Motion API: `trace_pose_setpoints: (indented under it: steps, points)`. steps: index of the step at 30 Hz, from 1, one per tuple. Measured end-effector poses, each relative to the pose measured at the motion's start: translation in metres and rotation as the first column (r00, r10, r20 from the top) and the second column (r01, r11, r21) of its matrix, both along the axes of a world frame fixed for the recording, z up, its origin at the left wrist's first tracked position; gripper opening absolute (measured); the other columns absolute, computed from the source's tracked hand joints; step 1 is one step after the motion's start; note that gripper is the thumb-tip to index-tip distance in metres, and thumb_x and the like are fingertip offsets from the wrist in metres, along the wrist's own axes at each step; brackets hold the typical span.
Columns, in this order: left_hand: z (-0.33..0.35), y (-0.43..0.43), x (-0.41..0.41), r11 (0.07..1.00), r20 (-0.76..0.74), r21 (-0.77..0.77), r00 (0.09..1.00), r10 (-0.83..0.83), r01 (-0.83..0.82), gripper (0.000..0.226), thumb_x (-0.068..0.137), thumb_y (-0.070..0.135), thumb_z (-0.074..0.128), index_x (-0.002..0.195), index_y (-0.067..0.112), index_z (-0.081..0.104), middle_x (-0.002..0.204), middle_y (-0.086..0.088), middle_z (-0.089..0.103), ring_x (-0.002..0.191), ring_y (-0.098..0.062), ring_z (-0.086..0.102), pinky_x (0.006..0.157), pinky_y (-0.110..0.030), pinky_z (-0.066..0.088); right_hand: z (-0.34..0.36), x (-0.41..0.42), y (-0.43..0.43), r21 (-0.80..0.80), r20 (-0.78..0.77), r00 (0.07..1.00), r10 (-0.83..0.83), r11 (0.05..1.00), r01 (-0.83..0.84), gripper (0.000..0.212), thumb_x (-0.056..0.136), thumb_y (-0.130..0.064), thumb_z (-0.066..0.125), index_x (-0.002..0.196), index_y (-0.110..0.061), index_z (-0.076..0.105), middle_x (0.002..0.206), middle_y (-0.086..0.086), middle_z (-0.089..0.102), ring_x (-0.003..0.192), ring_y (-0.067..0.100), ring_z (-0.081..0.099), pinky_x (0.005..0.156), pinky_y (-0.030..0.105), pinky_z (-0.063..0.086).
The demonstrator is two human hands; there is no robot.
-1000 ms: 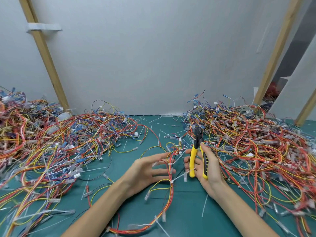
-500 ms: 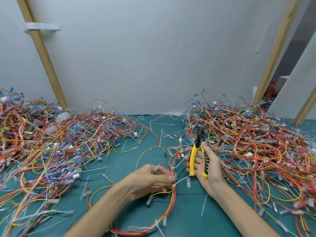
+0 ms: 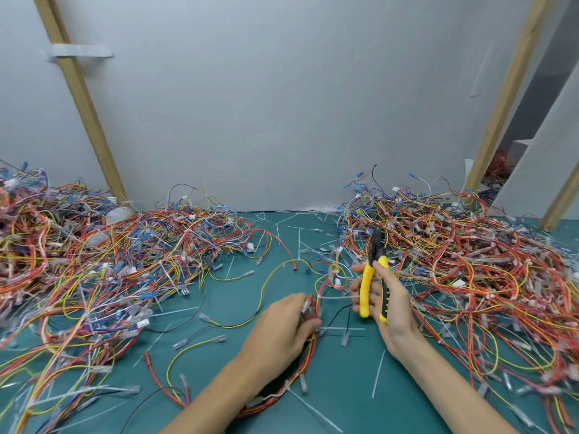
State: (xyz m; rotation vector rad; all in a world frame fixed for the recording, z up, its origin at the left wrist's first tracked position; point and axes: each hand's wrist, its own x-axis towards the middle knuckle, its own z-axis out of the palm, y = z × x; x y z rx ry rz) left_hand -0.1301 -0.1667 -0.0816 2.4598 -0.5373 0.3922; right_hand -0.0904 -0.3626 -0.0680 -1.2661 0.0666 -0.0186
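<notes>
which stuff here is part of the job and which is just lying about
In the job:
left hand, gripping the wire bundle
right hand, holding the cutters

Lying about:
left wire pile
right wire pile
cut ties on the mat

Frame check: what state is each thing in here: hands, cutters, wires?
Left hand: grips the wire bundle.
Right hand: holds the cutters, tip up.
Wire bundle: looped, lying on the green mat.
Cutters: lifted, jaws apparently closed.
Left pile: tangled heap.
Right pile: tangled heap.
</notes>
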Motion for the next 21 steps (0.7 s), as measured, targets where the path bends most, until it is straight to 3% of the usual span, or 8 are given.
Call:
trace_pose_setpoints:
  steps: [2, 5, 8, 10, 12, 15, 18, 21]
  points:
    - [-0.005, -0.001, 0.0, 0.996, -0.012, 0.083, 0.999, -0.036, 0.037, 0.028, 0.096, 0.044, 0.051, 0.096, 0.016, 0.048, 0.098, 0.003, 0.054, 0.096, -0.021, 0.05, 0.083, -0.035, 0.041, 0.001, 0.001, -0.001, -0.046, 0.043, 0.999, -0.032, 0.998, 0.034, 0.036, 0.098, -0.037, 0.046, 0.102, -0.008, 0.068, 0.075, 0.008, 0.064, 0.062, 0.017, 0.06, 0.057, 0.031, 0.049]
    - [0.004, 0.007, 0.002, 0.977, -0.081, 0.136, 0.984, -0.156, 0.166, 0.031, 0.093, 0.05, 0.055, 0.105, 0.021, 0.051, 0.096, 0.01, 0.047, 0.089, -0.004, 0.04, 0.079, -0.017, 0.031, 0.001, 0.0, -0.001, -0.066, 0.051, 0.998, -0.047, 0.997, 0.05, 0.033, 0.099, -0.035, 0.047, 0.099, -0.01, 0.069, 0.074, 0.006, 0.065, 0.06, 0.015, 0.059, 0.058, 0.03, 0.047]
    - [0.025, 0.027, 0.012, 0.969, -0.322, -0.008, 0.917, -0.237, 0.247, 0.035, 0.087, 0.042, 0.068, 0.116, 0.022, 0.062, 0.101, 0.012, 0.063, 0.083, 0.011, 0.053, 0.078, -0.008, 0.039, 0.0, 0.0, 0.001, -0.082, 0.03, 0.999, -0.031, 0.996, 0.034, 0.033, 0.098, -0.036, 0.049, 0.1, -0.01, 0.068, 0.074, 0.007, 0.066, 0.061, 0.016, 0.06, 0.058, 0.031, 0.049]
    - [0.034, 0.037, 0.018, 0.975, -0.315, -0.14, 0.926, -0.207, 0.17, 0.023, 0.087, 0.031, 0.071, 0.109, 0.022, 0.068, 0.098, 0.009, 0.071, 0.086, 0.006, 0.062, 0.079, -0.016, 0.048, -0.001, -0.001, 0.001, -0.099, 0.029, 0.999, -0.021, 0.995, 0.024, 0.033, 0.098, -0.036, 0.048, 0.099, -0.01, 0.068, 0.074, 0.007, 0.066, 0.061, 0.016, 0.06, 0.057, 0.03, 0.049]
    - [0.038, 0.041, 0.025, 0.966, -0.18, -0.26, 0.982, -0.057, 0.009, 0.014, 0.091, 0.02, 0.066, 0.104, 0.022, 0.068, 0.094, 0.01, 0.071, 0.087, 0.002, 0.063, 0.076, -0.017, 0.047, -0.001, -0.001, 0.002, -0.117, 0.035, 0.999, -0.008, 0.993, 0.012, 0.031, 0.098, -0.036, 0.049, 0.097, -0.012, 0.069, 0.075, 0.007, 0.066, 0.062, 0.016, 0.061, 0.057, 0.03, 0.05]
    - [0.034, 0.041, 0.037, 0.956, -0.063, -0.258, 0.99, 0.127, -0.139, 0.027, 0.098, 0.015, 0.053, 0.125, 0.017, 0.056, 0.123, 0.006, 0.062, 0.114, -0.008, 0.056, 0.092, -0.016, 0.04, -0.001, -0.002, 0.003, -0.142, 0.042, 0.999, 0.002, 0.99, 0.004, 0.031, 0.098, -0.036, 0.049, 0.094, -0.015, 0.071, 0.075, 0.007, 0.067, 0.062, 0.016, 0.062, 0.057, 0.03, 0.051]
    - [0.017, 0.033, 0.046, 0.984, -0.288, -0.162, 0.957, 0.022, -0.071, 0.047, 0.103, 0.021, 0.042, 0.148, 0.013, 0.031, 0.148, 0.004, 0.039, 0.139, -0.01, 0.034, 0.105, -0.012, 0.02, 0.0, -0.004, 0.004, -0.168, 0.04, 0.999, 0.015, 0.986, -0.008, 0.03, 0.095, -0.038, 0.053, 0.093, -0.014, 0.071, 0.076, 0.009, 0.067, 0.063, 0.017, 0.061, 0.056, 0.029, 0.051]
    - [0.004, 0.024, 0.048, 0.924, -0.344, -0.37, 0.938, -0.044, -0.093, 0.035, 0.103, 0.019, 0.042, 0.138, 0.015, 0.047, 0.127, -0.002, 0.062, 0.12, -0.012, 0.056, 0.098, -0.014, 0.037, 0.002, -0.006, 0.006, -0.205, 0.036, 0.998, 0.049, 0.978, -0.041, 0.042, 0.081, -0.048, 0.057, 0.096, -0.01, 0.07, 0.075, 0.01, 0.064, 0.062, 0.02, 0.059, 0.057, 0.031, 0.05]
